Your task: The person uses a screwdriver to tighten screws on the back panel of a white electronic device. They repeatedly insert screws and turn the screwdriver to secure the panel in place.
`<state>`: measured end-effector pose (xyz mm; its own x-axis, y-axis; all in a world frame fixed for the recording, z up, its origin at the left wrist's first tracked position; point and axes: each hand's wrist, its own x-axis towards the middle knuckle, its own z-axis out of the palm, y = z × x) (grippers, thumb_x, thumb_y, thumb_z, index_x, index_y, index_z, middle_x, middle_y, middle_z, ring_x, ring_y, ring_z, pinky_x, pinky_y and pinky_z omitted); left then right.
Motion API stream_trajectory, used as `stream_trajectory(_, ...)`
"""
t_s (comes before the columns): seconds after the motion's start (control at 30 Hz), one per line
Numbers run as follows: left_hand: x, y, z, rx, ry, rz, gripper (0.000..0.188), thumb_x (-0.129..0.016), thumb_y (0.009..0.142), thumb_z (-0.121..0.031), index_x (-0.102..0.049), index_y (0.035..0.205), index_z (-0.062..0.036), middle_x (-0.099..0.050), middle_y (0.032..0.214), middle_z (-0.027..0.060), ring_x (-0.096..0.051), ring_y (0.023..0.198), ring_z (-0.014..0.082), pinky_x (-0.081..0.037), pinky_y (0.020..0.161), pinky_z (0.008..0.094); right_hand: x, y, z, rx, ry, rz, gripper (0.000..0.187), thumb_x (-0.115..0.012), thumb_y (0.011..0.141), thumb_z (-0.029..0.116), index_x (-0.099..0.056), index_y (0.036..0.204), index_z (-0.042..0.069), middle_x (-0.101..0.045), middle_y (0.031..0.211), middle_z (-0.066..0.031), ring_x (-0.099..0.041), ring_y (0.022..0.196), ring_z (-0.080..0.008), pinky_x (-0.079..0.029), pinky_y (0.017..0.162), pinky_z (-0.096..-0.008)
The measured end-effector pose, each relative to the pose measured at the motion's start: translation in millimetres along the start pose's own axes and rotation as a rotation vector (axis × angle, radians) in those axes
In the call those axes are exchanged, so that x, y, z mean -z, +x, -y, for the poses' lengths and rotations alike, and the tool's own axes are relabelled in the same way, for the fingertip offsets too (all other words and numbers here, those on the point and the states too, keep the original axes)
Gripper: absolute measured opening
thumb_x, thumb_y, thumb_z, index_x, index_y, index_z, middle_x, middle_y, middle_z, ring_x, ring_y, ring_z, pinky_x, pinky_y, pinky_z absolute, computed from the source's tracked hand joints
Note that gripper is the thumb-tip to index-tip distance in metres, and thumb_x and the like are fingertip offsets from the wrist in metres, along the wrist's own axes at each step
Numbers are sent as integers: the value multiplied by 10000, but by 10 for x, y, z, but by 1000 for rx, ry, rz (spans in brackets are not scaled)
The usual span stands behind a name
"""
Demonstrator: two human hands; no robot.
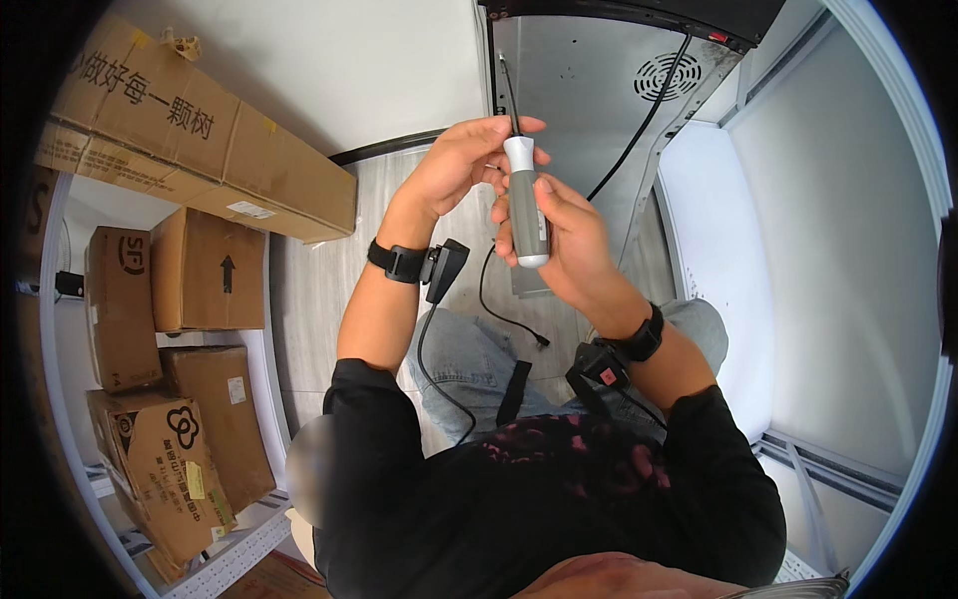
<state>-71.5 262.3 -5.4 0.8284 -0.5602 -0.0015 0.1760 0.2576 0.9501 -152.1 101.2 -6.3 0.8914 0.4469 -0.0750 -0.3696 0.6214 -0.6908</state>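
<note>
A screwdriver [527, 200] with a grey and white handle and a long dark shaft points away from me. My right hand [571, 232] is wrapped round its handle. The fingers of my left hand [461, 165] close about the shaft just beyond the handle's white collar. At the far end, the tip meets or nearly meets the upper left edge of a grey metal panel [574, 115]; contact is too small to tell. This panel belongs to a black-topped cabinet [629, 15] and has a round slotted vent [668, 77].
A black cable [644, 135] hangs down across the panel. Another cable ends in a plug [541, 340] on the floor before my knees. A long cardboard box [200, 130] and several cartons [210, 270] are on the left shelving. A white wall panel [828, 250] stands close on the right.
</note>
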Motion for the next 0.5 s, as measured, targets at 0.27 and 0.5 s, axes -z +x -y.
stream_trajectory(0.27,33,12,8,-68,-128,159,411,-528,941,-291,-526,1207,23,-640,981,118,-612,883,171,-505,782,284,-189,-45,122,29,-86,-37,355,-371,997,336,-430,1143,17,-601,904,-149,-612,630,-220,-469,536,-312)
stream_trajectory(0.5,-30,-50,-127,-6,-98,-14,276,-557,935,-282,-618,999,-20,-625,859,28,-568,762,99,-473,706,245,-313,-358,279,771,-1562,-177,482,-660,814,234,-445,1187,18,-530,1050,-143,-619,698,-244,-495,560,-309)
